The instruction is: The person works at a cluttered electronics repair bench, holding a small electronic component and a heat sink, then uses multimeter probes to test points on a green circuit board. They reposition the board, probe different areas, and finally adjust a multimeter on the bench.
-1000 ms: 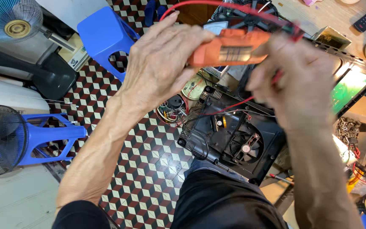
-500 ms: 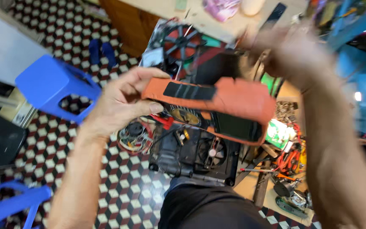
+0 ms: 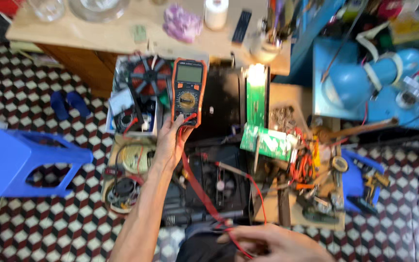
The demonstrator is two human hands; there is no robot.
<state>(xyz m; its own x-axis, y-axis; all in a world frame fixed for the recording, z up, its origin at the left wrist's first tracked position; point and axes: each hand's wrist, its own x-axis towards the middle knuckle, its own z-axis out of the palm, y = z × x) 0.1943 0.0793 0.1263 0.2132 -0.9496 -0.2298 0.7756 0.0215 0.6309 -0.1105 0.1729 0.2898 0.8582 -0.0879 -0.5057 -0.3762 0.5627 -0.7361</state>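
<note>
Left hand (image 3: 170,143) grips the meter's (image 3: 188,90) lower edge at arm's length; right hand (image 3: 272,242), near the body, pinches its red leads (image 3: 204,194)

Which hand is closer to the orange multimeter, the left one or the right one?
The left hand: its fingers touch the bottom edge of the orange multimeter. The right hand is far below it, at the red leads.

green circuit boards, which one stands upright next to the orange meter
The narrow green board right of the multimeter; the other green board lies tilted below it, nearer the wire clutter.
</note>
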